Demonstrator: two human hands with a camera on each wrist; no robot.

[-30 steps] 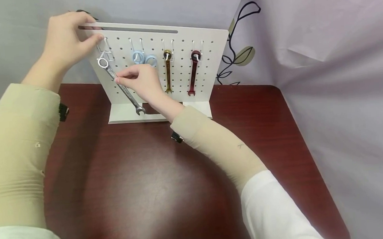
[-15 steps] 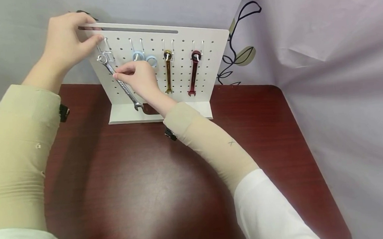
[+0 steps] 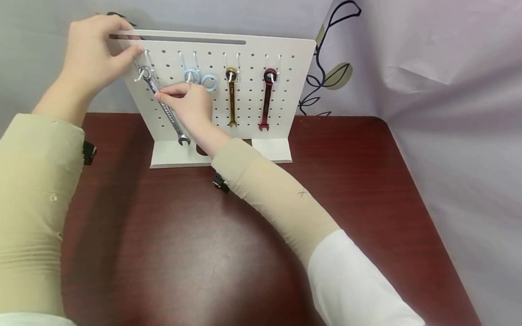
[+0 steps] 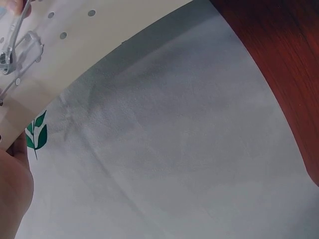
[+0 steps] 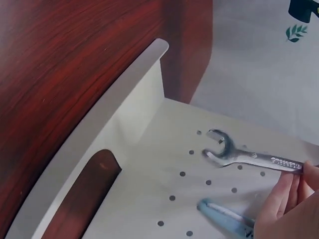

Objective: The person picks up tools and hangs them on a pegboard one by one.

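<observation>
Pinching the silver wrench (image 3: 164, 107) mid-shaft, right hand (image 3: 190, 107) below its ring.

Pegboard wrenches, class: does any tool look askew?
Yes. The silver wrench slants down to the right from its hook, pinched by the right hand; the gold wrench and red wrench hang straight.

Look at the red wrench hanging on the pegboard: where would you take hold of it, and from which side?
Grip the red wrench on its straight shank below the ring end, coming from the front of the pegboard. It hangs upright from a hook through its ring, so the shank is bare, with open board to its right. Pinching the flat faces probably lets you lift the ring off.
</observation>
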